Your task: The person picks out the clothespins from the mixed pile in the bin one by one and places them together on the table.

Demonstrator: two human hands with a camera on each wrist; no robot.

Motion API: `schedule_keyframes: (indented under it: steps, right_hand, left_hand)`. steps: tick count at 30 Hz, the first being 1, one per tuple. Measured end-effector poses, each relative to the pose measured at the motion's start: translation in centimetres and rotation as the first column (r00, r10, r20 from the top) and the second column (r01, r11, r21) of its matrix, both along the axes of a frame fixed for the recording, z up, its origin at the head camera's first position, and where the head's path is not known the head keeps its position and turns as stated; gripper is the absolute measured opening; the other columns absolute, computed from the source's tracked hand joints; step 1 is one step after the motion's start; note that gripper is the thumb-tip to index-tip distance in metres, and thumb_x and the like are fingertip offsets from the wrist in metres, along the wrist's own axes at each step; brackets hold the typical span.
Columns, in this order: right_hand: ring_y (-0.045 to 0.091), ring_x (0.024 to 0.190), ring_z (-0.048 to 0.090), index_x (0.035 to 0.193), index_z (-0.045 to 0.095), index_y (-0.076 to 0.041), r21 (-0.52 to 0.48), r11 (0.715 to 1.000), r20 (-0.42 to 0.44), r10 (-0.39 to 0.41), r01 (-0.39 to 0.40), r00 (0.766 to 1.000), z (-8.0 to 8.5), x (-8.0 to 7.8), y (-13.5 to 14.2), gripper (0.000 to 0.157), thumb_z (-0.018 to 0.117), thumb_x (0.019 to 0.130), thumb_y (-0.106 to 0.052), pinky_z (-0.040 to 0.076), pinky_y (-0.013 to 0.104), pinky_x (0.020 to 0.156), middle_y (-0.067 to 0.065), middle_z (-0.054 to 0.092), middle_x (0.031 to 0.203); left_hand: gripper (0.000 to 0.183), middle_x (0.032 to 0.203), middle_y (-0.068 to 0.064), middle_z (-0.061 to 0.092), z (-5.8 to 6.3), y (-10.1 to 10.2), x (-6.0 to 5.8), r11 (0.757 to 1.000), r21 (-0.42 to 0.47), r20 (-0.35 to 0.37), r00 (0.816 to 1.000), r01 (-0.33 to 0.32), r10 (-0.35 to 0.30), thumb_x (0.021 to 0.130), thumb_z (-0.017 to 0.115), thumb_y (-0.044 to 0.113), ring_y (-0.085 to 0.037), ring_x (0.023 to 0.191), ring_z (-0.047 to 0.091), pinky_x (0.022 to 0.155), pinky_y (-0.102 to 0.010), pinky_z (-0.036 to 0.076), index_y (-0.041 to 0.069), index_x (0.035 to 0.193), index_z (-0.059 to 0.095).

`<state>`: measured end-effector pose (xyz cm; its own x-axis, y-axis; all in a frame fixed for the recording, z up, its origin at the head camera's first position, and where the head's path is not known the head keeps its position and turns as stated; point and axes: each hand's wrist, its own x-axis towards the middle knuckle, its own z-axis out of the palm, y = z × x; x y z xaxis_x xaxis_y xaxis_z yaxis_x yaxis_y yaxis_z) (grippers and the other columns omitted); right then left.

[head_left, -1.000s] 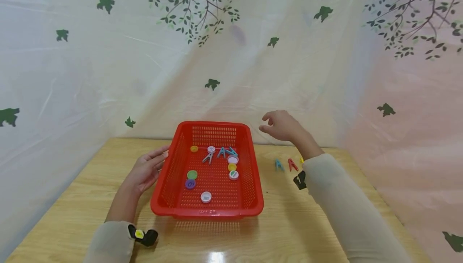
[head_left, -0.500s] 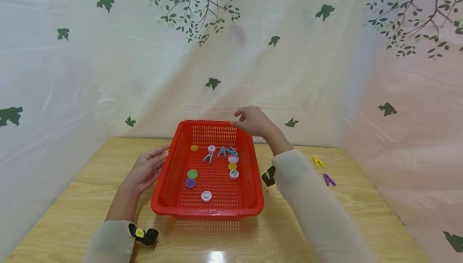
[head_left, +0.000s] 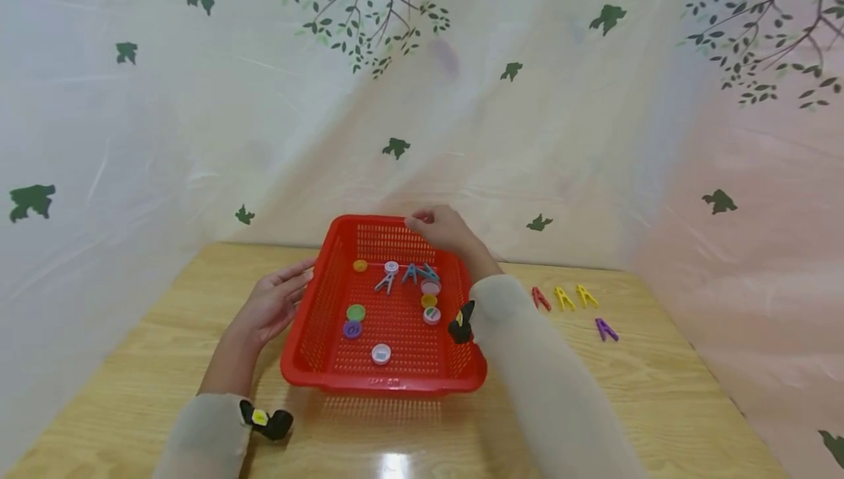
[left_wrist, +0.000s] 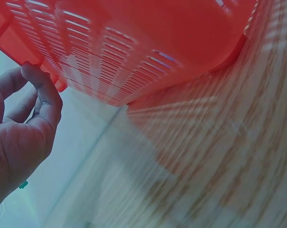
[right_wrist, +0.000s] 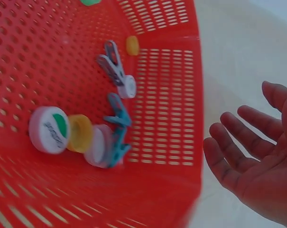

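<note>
My left hand point(head_left: 272, 307) is at the left side of a red plastic basket point(head_left: 382, 382), its fingertips against the rim; in the left wrist view the bent fingers point(left_wrist: 41, 90) meet the rim's edge. Over the basket's far right corner hovers my right hand point(head_left: 445, 230). Seen in the right wrist view, its fingers point(right_wrist: 250, 130) are spread beside the basket wall, holding nothing. Inside the basket lie two teal clothespins point(right_wrist: 118, 114), a grey clothespin point(right_wrist: 111, 61) and several bottle caps, among them a green cap point(head_left: 356, 313), a purple cap point(head_left: 352, 329) and a white cap point(head_left: 381, 354).
On the wooden table point(head_left: 649, 391), right of the basket, lie a red clothespin point(head_left: 541, 298), two yellow clothespins point(head_left: 563, 298) and a purple clothespin point(head_left: 606, 329). My right sleeve point(head_left: 527, 354) crosses the table beside them. A leaf-patterned cloth point(head_left: 316, 135) hangs behind the table.
My right hand has moved left from over the table to the basket's far right corner. The red and yellow clothespins show again beyond the sleeve. The left hand stays at the rim.
</note>
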<state>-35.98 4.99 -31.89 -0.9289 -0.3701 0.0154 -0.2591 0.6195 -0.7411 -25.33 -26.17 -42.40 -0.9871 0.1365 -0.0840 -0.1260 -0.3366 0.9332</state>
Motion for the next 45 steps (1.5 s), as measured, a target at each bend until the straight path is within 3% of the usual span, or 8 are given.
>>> schedule_keyframes:
  steps: [7,12,18,23,27,35,40,45]
  right_hand:
    - [0.029,0.116,0.056,0.136,0.062,-0.009,-0.058,0.996,0.133,-0.059,0.067,0.989,-1.9,-0.7,-0.5,0.045,0.057,0.105,-0.042,0.051,0.047,0.103,0.013,0.062,0.132]
    - [0.03,0.12,0.054,0.142,0.058,-0.008,-0.02,0.994,0.158,-0.102,0.106,0.982,-3.2,-1.1,-0.7,0.053,0.055,0.105,-0.045,0.049,0.049,0.106,0.013,0.06,0.136]
    - [0.027,0.106,0.054,0.139,0.059,-0.005,0.014,0.991,0.209,-0.13,0.13,0.969,-4.2,-1.2,-0.9,0.058,0.048,0.106,-0.052,0.049,0.044,0.097,0.012,0.058,0.112]
    - [0.027,0.11,0.052,0.134,0.061,-0.007,-0.015,0.99,0.26,-0.132,0.141,0.957,-4.5,-1.0,-1.2,0.055,0.046,0.107,-0.052,0.046,0.045,0.097,0.014,0.057,0.114]
    - [0.033,0.114,0.053,0.123,0.062,0.0,-0.026,0.992,0.279,-0.111,0.123,0.954,-4.8,-1.0,-1.4,0.055,0.044,0.108,-0.051,0.045,0.049,0.102,0.015,0.055,0.105]
    - [0.035,0.112,0.056,0.122,0.063,0.002,0.044,0.996,0.287,-0.091,0.082,0.954,-5.3,-1.6,-1.2,0.057,0.041,0.109,-0.05,0.044,0.047,0.101,0.015,0.057,0.103]
    - [0.033,0.115,0.058,0.132,0.061,-0.004,0.046,0.997,0.317,-0.079,0.068,0.945,-5.7,-2.0,-1.2,0.059,0.041,0.108,-0.054,0.045,0.05,0.108,0.016,0.064,0.121]
    - [0.033,0.119,0.054,0.137,0.057,-0.003,0.075,0.997,0.327,-0.043,0.02,0.944,-5.9,-1.8,-1.5,0.062,0.039,0.108,-0.055,0.043,0.05,0.109,0.017,0.06,0.124]
  left_hand:
    - [0.055,0.135,-0.005,0.067,0.2,0.0,-0.2,1.0,0.013,0.008,1.0,0.005,-0.005,0.103,0.063,0.023,-0.02,0.114,0.069,0.095,-0.038,0.057,0.01,0.154,0.046]
    - [0.053,0.139,-0.006,0.064,0.2,0.0,-0.2,1.0,0.005,0.022,1.0,-0.017,0.017,0.102,0.065,0.024,-0.021,0.116,0.069,0.095,-0.038,0.056,0.014,0.152,0.05]
    - [0.052,0.141,-0.006,0.063,0.1,-0.1,-0.2,1.0,0.013,0.031,0.999,-0.017,0.017,0.104,0.063,0.023,-0.024,0.119,0.068,0.096,-0.039,0.056,0.015,0.153,0.049]
    - [0.054,0.14,-0.005,0.064,0.1,0.0,-0.3,1.0,-0.008,0.036,0.999,-0.022,0.023,0.103,0.065,0.026,-0.025,0.121,0.066,0.096,-0.04,0.056,0.014,0.153,0.049]
    - [0.055,0.141,-0.004,0.063,0.1,0.0,-0.3,0.999,-0.024,0.036,0.999,-0.028,0.029,0.102,0.065,0.027,-0.024,0.121,0.066,0.097,-0.039,0.056,0.015,0.153,0.049]
    - [0.056,0.134,-0.006,0.067,0.3,0.1,-0.6,0.999,-0.018,0.009,1.0,-0.027,0.028,0.102,0.066,0.025,-0.02,0.111,0.07,0.093,-0.036,0.058,0.009,0.152,0.049]
    - [0.055,0.134,-0.007,0.066,0.3,0.2,-0.8,0.999,-0.03,0.009,1.0,-0.028,0.028,0.102,0.067,0.025,-0.02,0.11,0.07,0.092,-0.036,0.058,0.009,0.151,0.05]
    - [0.057,0.135,-0.006,0.066,0.2,-0.1,-0.6,0.999,-0.037,0.022,0.999,-0.033,0.034,0.101,0.067,0.026,-0.02,0.112,0.069,0.094,-0.036,0.058,0.009,0.152,0.048]
